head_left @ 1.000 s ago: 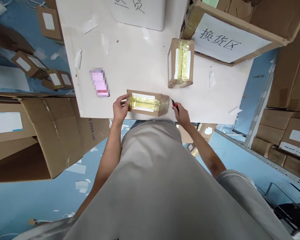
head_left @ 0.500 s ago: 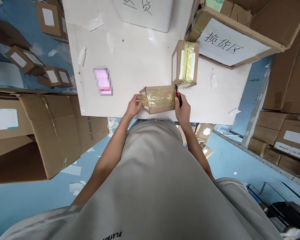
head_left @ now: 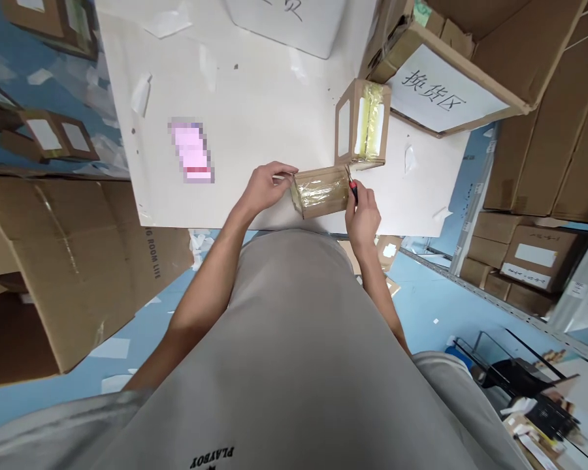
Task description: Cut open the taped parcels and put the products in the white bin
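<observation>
A small cardboard box [head_left: 322, 190] with shiny tape along its top lies at the table's front edge. My left hand [head_left: 269, 186] grips its left end, with thumb and fingers at the upper left corner. My right hand [head_left: 363, 219] is closed round a red and black utility knife [head_left: 353, 188], whose blade points up at the box's right end. Whether the blade cuts into the tape I cannot tell. Just behind the right end stands a second taped box [head_left: 362, 124] with white labels.
A large open carton [head_left: 451, 98] with a handwritten sheet stands at the back right of the white table [head_left: 269, 104]. A white bin [head_left: 294, 26] is at the back. A blurred pink item [head_left: 192, 150] and paper scraps lie left. Big cartons [head_left: 78, 261] flank the table's left side.
My left hand has shifted up to the box's upper left corner. The box is slightly more tilted, its right end higher. The right hand keeps the knife at the right end. The view has turned somewhat.
</observation>
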